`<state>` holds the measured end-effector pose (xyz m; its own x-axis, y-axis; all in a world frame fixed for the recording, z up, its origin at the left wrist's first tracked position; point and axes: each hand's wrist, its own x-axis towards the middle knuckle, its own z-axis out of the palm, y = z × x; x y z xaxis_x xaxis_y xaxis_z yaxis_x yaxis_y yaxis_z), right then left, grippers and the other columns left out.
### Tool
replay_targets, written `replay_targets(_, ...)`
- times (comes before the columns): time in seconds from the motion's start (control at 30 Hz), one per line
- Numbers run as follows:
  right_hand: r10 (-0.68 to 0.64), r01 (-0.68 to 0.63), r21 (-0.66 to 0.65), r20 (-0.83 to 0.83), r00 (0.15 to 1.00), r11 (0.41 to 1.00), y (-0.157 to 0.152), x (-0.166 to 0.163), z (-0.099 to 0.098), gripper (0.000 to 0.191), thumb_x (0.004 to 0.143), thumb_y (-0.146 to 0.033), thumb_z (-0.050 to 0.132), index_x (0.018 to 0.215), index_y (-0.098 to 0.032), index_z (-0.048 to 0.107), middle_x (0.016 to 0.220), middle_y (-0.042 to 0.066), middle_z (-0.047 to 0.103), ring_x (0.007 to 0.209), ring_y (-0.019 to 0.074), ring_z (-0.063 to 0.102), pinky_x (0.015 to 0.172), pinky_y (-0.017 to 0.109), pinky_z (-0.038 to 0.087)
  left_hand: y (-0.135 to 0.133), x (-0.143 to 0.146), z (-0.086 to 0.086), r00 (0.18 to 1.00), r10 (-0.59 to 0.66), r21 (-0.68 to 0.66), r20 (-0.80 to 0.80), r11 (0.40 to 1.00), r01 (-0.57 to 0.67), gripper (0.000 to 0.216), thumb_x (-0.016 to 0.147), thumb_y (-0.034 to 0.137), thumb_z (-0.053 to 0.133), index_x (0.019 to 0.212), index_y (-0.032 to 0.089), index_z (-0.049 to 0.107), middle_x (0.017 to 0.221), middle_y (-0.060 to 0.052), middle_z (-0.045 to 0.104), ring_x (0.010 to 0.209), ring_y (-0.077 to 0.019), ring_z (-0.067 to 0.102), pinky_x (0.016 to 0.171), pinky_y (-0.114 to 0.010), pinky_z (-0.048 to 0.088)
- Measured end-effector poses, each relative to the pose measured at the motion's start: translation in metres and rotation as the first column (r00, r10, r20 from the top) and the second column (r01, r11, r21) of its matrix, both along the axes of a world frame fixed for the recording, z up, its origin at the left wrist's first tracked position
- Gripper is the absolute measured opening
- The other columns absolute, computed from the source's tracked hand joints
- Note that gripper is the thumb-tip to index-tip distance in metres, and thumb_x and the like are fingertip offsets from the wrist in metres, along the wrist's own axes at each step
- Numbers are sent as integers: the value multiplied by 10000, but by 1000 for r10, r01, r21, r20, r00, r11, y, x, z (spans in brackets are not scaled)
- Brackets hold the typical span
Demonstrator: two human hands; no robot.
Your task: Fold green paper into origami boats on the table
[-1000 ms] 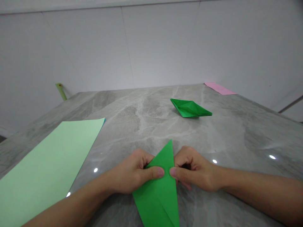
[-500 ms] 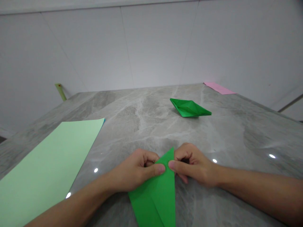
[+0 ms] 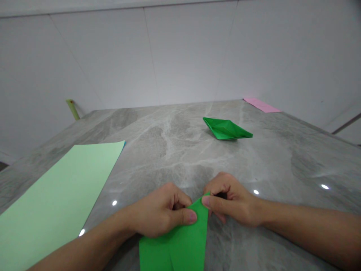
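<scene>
Left hand [image 3: 163, 212] clamped on a folded bright-green paper sheet [image 3: 187, 246], right hand [image 3: 234, 201] pinching its top corner, at the near side of a grey marbled tabletop [image 3: 180, 154], a diamond-shaped green folded paper [image 3: 227, 130] beyond

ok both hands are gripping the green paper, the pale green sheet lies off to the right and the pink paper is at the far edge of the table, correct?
Not quite: the head view shows the pale green sheet on the left, not the right. The left hand and right hand do grip the green paper, and the pink paper is at the far edge of the table.
</scene>
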<state>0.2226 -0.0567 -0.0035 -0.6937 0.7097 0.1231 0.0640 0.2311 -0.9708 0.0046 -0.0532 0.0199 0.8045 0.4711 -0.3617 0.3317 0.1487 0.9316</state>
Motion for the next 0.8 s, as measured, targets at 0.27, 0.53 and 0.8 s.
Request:
replay_targets(0.27, -136, 128, -113, -70, 988, 985, 2, 1, -7, 456, 900, -452, 542, 573, -138, 593, 378, -37, 470, 337, 67, 387, 386, 197, 296, 0, -2, 0, 1000, -26, -19, 9, 999, 26, 534, 837, 589, 585, 558, 184, 379, 501, 68, 271, 433, -54, 227, 379, -214, 156)
replay_targets(0.53, -144, 112, -206, -146, 979, 972, 3, 3, -8, 431, 868, -484, 577, 645, -119, 629, 420, -23, 498, 373, 76, 402, 403, 207, 262, 2, -3, -5, 997, 62, -67, 41, 996, -59, 512, 819, 604, 599, 602, 172, 430, 528, 57, 354, 448, -56, 294, 392, -190, 214)
replay_targets(0.8, -69, 60, -90, -101, 993, 994, 1, 2, -2, 417, 919, -455, 543, 660, -132, 597, 461, -22, 510, 408, 73, 419, 422, 198, 302, 1, -3, -5, 993, 105, -148, 58, 984, -95, 489, 802, 585, 630, 618, 157, 479, 530, 51, 393, 443, -57, 321, 401, -185, 244)
